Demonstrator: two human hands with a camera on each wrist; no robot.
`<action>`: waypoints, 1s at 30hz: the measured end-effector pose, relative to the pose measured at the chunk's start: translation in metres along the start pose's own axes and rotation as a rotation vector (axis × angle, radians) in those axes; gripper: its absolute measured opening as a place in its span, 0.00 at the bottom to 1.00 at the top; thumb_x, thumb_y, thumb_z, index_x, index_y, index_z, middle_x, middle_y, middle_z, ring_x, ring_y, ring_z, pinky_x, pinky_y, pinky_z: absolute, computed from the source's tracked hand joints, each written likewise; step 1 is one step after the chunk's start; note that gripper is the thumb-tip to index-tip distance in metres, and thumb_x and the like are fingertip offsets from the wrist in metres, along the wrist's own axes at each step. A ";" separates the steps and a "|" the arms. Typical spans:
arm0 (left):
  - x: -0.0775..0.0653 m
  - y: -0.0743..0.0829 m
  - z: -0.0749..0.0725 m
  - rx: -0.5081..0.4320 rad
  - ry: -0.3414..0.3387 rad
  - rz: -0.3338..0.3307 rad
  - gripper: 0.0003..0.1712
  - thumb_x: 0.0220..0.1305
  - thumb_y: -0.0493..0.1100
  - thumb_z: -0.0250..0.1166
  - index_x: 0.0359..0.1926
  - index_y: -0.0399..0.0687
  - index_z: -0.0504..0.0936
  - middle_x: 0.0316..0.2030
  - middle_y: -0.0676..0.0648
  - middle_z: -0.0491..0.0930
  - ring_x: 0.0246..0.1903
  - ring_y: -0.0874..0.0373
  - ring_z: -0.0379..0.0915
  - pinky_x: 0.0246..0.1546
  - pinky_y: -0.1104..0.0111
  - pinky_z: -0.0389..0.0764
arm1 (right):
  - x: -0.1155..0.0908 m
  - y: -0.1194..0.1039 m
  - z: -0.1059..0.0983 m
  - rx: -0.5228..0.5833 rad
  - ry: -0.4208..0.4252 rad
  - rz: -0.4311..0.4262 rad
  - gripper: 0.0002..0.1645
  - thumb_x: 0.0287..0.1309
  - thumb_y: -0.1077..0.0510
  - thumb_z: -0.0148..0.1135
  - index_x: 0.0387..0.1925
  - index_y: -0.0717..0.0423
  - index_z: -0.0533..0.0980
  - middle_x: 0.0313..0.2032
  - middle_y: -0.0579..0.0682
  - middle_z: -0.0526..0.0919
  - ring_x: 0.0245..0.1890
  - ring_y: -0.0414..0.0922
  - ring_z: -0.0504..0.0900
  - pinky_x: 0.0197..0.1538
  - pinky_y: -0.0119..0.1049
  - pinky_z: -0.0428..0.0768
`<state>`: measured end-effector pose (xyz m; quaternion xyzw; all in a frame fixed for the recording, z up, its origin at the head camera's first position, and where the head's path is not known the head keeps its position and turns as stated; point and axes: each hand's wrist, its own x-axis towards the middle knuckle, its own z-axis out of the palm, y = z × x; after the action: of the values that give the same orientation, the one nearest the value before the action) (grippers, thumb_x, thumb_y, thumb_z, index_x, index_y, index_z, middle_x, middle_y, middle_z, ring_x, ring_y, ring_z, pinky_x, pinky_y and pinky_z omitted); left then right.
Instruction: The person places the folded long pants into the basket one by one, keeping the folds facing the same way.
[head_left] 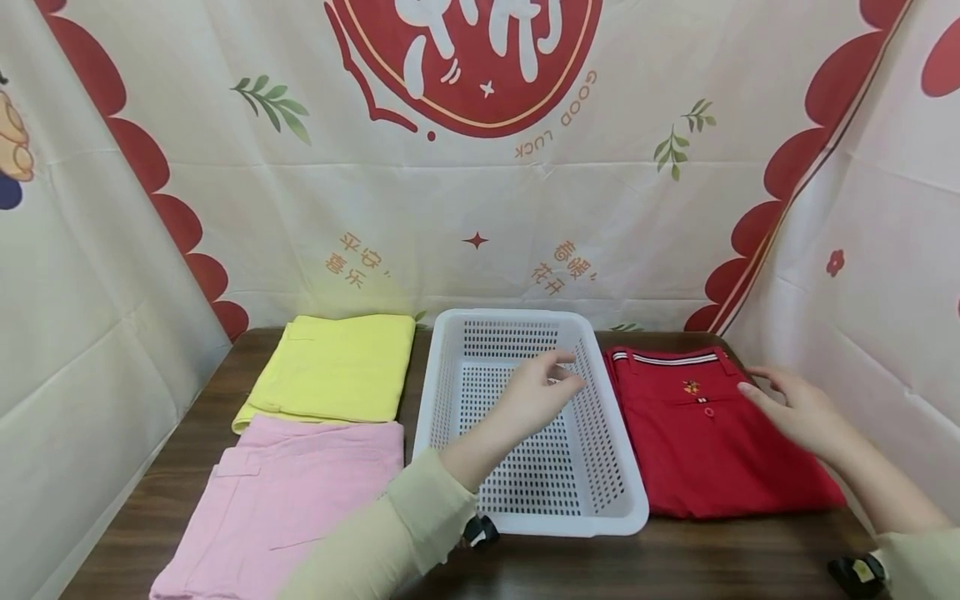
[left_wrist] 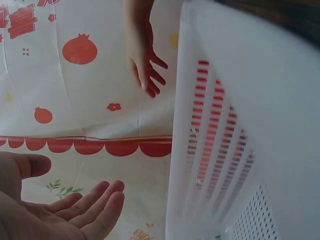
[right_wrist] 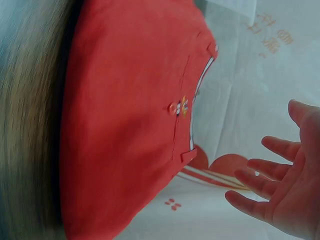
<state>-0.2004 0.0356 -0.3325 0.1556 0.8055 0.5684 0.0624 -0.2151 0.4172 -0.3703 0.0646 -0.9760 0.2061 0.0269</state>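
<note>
- Red garment [head_left: 712, 458]: folded, lying along the right side of the table [head_left: 675, 558], waistband toward the far edge.
- Right hand [head_left: 802, 412]: fingers spread, grasping nothing. Head view: overlaps the garment's right border. Right wrist view: a gap shows between hand and garment.
- Left hand [head_left: 543, 385]: above the basket, thumb and fingers apart, grasping nothing. Hides part of the basket floor in head view.
- White basket [head_left: 562, 525]: mid-table, reaching toward the far edge. Left wrist view alone shows red through its side slots.
- Yellow garment [head_left: 337, 367]: folded, at the far left corner.
- Pink garment [head_left: 300, 492]: left side, meeting the yellow garment; partly covered by the left sleeve [head_left: 390, 533], cut off at the frame bottom.
- Table: near edge out of frame; surface blurred in right wrist view.
- Backdrop [head_left: 450, 200]: emblem cut off at top of head view.
</note>
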 end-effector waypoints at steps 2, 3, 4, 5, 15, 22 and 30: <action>0.000 0.002 0.009 -0.023 -0.005 -0.014 0.23 0.65 0.46 0.59 0.61 0.49 0.75 0.43 0.53 0.80 0.41 0.62 0.75 0.37 0.69 0.79 | 0.001 0.005 -0.002 0.007 -0.034 0.023 0.39 0.69 0.43 0.47 0.63 0.74 0.59 0.56 0.80 0.62 0.52 0.75 0.63 0.42 0.70 0.69; 0.000 0.003 0.013 -0.030 -0.007 -0.024 0.23 0.65 0.46 0.59 0.61 0.50 0.75 0.43 0.54 0.80 0.41 0.63 0.75 0.37 0.69 0.79 | 0.001 0.007 -0.003 0.010 -0.050 0.035 0.40 0.70 0.42 0.47 0.63 0.74 0.58 0.55 0.81 0.62 0.52 0.75 0.63 0.41 0.69 0.71; 0.000 0.005 0.017 -0.036 -0.008 -0.032 0.23 0.65 0.47 0.60 0.60 0.50 0.75 0.43 0.54 0.79 0.40 0.63 0.75 0.37 0.69 0.79 | 0.002 0.009 -0.004 0.011 -0.062 0.045 0.40 0.69 0.42 0.47 0.63 0.74 0.58 0.55 0.81 0.62 0.52 0.76 0.63 0.41 0.68 0.72; -0.001 0.007 0.022 -0.040 -0.006 -0.041 0.23 0.64 0.47 0.60 0.60 0.50 0.75 0.42 0.54 0.79 0.40 0.63 0.75 0.37 0.69 0.79 | 0.003 0.010 -0.005 0.012 -0.072 0.052 0.40 0.69 0.41 0.47 0.63 0.74 0.58 0.55 0.81 0.62 0.51 0.76 0.63 0.40 0.67 0.73; -0.011 0.021 0.065 -0.162 -0.003 -0.166 0.32 0.56 0.47 0.68 0.63 0.56 0.72 0.42 0.59 0.77 0.39 0.64 0.74 0.37 0.67 0.80 | 0.010 0.020 -0.005 0.018 -0.113 0.072 0.42 0.69 0.40 0.46 0.64 0.74 0.57 0.55 0.81 0.62 0.51 0.75 0.64 0.38 0.62 0.76; -0.020 0.029 0.100 -0.260 -0.021 -0.255 0.31 0.55 0.46 0.68 0.62 0.58 0.72 0.39 0.61 0.76 0.36 0.64 0.75 0.39 0.66 0.79 | 0.010 0.036 -0.005 0.012 -0.086 0.045 0.38 0.70 0.44 0.46 0.62 0.75 0.59 0.54 0.81 0.64 0.51 0.73 0.67 0.41 0.65 0.73; -0.032 0.033 0.136 -0.520 -0.010 -0.357 0.27 0.57 0.40 0.66 0.59 0.42 0.74 0.31 0.56 0.79 0.29 0.60 0.78 0.36 0.65 0.81 | 0.006 0.044 -0.007 0.030 -0.080 0.043 0.37 0.71 0.45 0.44 0.61 0.77 0.60 0.54 0.81 0.64 0.50 0.73 0.67 0.43 0.65 0.73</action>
<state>-0.1269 0.1576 -0.3515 -0.0067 0.6473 0.7347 0.2031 -0.2272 0.4588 -0.3813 0.0520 -0.9742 0.2187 -0.0174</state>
